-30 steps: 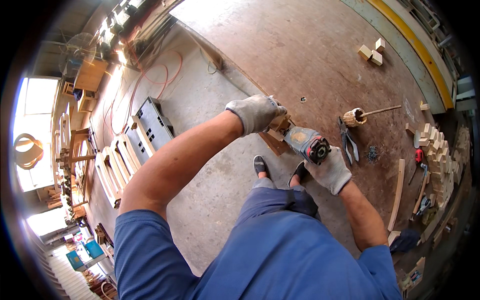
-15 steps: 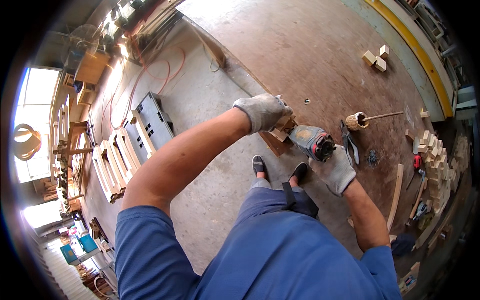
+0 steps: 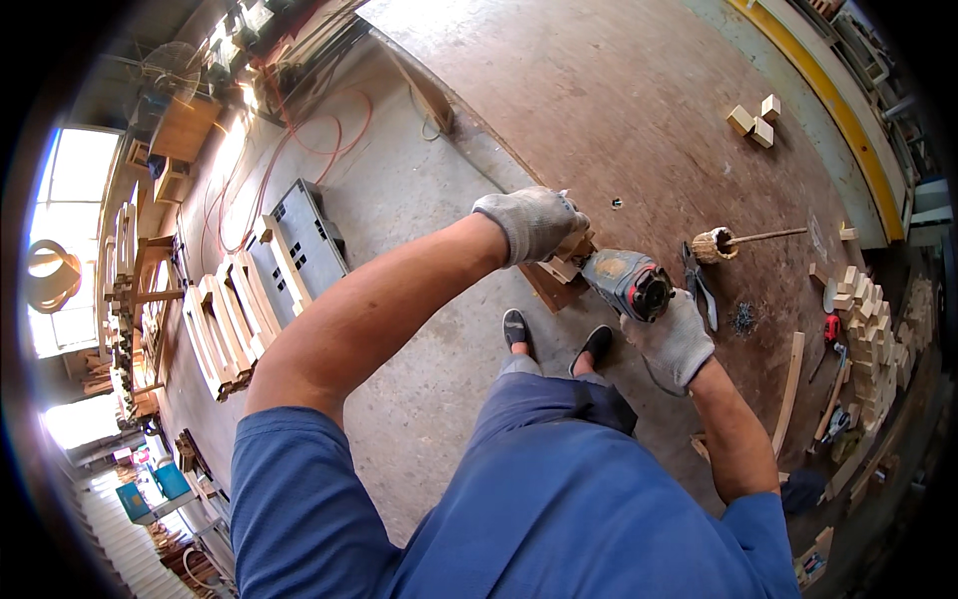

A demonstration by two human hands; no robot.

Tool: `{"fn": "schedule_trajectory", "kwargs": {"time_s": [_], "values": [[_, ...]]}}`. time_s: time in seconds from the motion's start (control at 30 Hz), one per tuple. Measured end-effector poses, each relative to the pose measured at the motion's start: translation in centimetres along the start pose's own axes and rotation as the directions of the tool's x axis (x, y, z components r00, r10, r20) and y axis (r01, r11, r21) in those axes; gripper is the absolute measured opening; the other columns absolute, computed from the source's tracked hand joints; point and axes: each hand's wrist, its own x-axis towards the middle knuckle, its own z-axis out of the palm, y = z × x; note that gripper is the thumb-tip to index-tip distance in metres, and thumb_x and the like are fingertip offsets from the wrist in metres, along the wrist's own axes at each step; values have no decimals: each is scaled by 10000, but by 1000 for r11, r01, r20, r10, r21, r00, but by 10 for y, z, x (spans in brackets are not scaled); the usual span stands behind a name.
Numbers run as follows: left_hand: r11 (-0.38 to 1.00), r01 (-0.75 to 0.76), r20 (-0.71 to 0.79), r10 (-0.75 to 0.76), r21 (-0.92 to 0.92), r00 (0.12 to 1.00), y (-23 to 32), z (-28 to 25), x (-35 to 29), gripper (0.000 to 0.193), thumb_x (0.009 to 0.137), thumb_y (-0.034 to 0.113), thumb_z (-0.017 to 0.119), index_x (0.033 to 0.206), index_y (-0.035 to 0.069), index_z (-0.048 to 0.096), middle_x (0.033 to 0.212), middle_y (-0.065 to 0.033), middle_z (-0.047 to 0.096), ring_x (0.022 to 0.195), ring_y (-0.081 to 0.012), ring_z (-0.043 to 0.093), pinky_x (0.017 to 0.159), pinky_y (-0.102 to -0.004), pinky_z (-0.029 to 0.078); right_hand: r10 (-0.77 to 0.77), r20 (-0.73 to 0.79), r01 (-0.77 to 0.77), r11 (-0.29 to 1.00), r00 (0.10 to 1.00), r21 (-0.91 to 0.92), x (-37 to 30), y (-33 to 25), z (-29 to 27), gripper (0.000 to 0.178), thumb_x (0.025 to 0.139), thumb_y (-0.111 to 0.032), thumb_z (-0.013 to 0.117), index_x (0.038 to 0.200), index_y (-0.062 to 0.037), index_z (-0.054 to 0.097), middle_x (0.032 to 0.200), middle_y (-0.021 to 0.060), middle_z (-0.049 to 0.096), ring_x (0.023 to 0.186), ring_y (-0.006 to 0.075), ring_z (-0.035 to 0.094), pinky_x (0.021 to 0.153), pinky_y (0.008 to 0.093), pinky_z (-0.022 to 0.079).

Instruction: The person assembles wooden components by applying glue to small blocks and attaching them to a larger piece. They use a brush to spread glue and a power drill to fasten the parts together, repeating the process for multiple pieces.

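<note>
My left hand [image 3: 537, 222], in a grey-white knit work glove, is closed on a small wooden block [image 3: 562, 268] at the edge of the brown worktable [image 3: 639, 120]. The fingers hide most of that block. In the other glove, my right hand [image 3: 671, 339] grips the rear of a scuffed grey power tool [image 3: 621, 280] with a red ring near its round black end. Its front end meets the wood beside my left hand; the working tip is hidden, so its exact kind does not show. A dark cord hangs below my right wrist.
Right of the tool lie dark-handled pliers [image 3: 702, 288], a round wooden head on a stick [image 3: 715, 245] and small dark nails [image 3: 742, 318]. Several wooden blocks [image 3: 866, 329] are stacked at far right, near a red-handled screwdriver [image 3: 831, 327]. Slatted wooden frames [image 3: 230, 324] stand left.
My hands, the power tool and the wood hold nearly the same place. The view has shifted slightly, and the cord now shows below my right wrist.
</note>
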Motion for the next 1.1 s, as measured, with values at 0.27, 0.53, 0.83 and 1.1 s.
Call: {"fn": "schedule_trajectory", "kwargs": {"time_s": [0.27, 0.53, 0.83, 1.1], "values": [[999, 36, 3, -37, 23, 999, 0, 3, 1, 647, 797, 123, 841, 1402, 110, 612, 1269, -163, 688, 1204, -356, 662, 1029, -426, 550, 11, 12, -11, 1000, 1000, 25, 0, -1, -2, 157, 812, -162, 706, 912, -45, 736, 854, 195, 744, 854, 383, 743, 782, 469, 604], [1000, 0, -11, 0, 22, 1000, -1, 2, 0, 639, 793, 125, 844, 1390, 102, 615, 1260, -159, 691, 1202, -357, 662, 1020, -429, 551, 88, 44, -94, 981, 995, 172, -4, 6, 0, 164, 810, -175, 718, 904, -41, 731, 864, 205, 741, 866, 395, 739, 777, 472, 596], [1000, -8, -36, 8, 11, 999, -3, 6, 1, 626, 796, 90, 794, 1394, 88, 610, 1258, -157, 688, 1197, -352, 661, 1017, -425, 548, 159, 23, -160, 987, 987, 23, 2, 8, -11, 195, 824, -189, 704, 927, -32, 754, 884, 228, 746, 903, 395, 745, 796, 465, 591], [999, -5, -33, 6, 39, 999, -3, 6, 2, 633, 790, 86, 796, 1395, 90, 609, 1264, -155, 687, 1199, -352, 661, 1015, -425, 548, 173, 13, -173, 984, 985, 48, 7, 7, -15, 237, 812, -207, 713, 974, -40, 759, 908, 225, 751, 923, 388, 745, 809, 460, 590]]}}
